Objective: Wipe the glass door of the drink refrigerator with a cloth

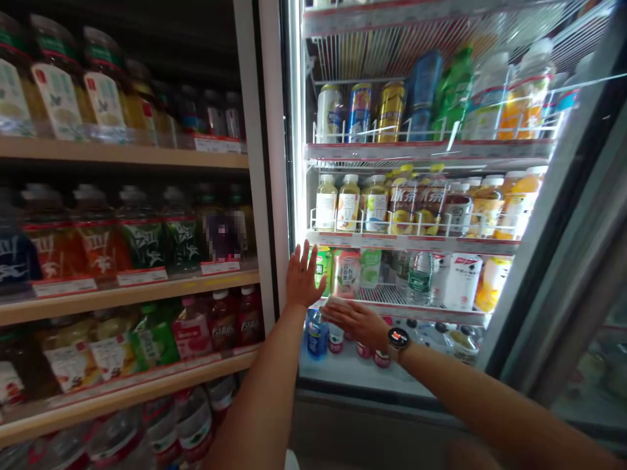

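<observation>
My left hand (304,277) is raised at the left side of the lit drinks fridge, palm forward and fingers spread, holding nothing. Behind it, partly covered, stands a green drink pack (323,267) beside a pink bottle (347,273). My right hand (357,321) reaches in from the right with its fingers stretched out flat and nothing in them. It is in front of the lower shelf edge (435,312), near a blue bottle (317,336) on the fridge floor. Whether either hand touches anything, I cannot tell. A dark watch (398,337) is on my right wrist.
Upper fridge shelves hold cans (360,112), a green bottle (453,91) and tea bottles (349,203). A slanted door frame (531,261) borders the right. At left, a wooden shelf unit (122,153) carries rows of bottles, with more large bottles (117,434) below.
</observation>
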Available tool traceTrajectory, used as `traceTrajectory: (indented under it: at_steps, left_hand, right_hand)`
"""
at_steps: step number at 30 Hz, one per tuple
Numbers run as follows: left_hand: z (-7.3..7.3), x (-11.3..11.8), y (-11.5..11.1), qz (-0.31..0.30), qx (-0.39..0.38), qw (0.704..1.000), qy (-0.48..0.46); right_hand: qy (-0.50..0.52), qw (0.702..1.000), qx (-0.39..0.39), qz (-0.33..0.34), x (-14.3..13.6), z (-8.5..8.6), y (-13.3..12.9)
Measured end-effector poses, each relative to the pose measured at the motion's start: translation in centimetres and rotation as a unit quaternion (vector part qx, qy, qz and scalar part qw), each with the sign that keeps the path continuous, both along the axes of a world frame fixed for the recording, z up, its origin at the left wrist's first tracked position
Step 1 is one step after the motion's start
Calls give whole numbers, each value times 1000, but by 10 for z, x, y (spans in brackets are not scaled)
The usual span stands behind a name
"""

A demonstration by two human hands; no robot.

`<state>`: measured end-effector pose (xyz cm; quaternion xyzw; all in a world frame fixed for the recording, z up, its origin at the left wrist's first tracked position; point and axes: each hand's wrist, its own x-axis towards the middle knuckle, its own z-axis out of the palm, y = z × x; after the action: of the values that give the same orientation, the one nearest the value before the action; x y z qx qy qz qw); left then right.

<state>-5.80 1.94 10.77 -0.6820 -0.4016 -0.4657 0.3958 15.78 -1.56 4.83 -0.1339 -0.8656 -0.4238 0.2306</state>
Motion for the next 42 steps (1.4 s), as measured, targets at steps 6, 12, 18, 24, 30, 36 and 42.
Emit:
traceTrajectory:
  at_steps: [6,12,18,24,30,36,42]
  left_hand:
    - [0,-1,0,1,8,1000,-4]
    - [-1,-1,-1,9,-2,1000,-9]
    - [0,0,-2,5,17,1000,-3]
    - [0,0,-2,7,21,1000,1]
    - [-1,-1,-2,13,11,1000,-2]
    - [-2,-3,3,12,7,1000,-5]
    - [3,2,-4,-4,2,1000,-25]
  right_hand:
    - [4,999,22,-42,26,102,9]
    - [203,976,50,-65,14,191,13]
    - [122,992,24,-38,-2,136,12]
    - [77,996,18,-29,-3,63,9]
    - [16,1000,5,4,16,4,4]
    - [-34,999,0,15,69,14,5]
    - [37,994,71,-75,127,114,-1]
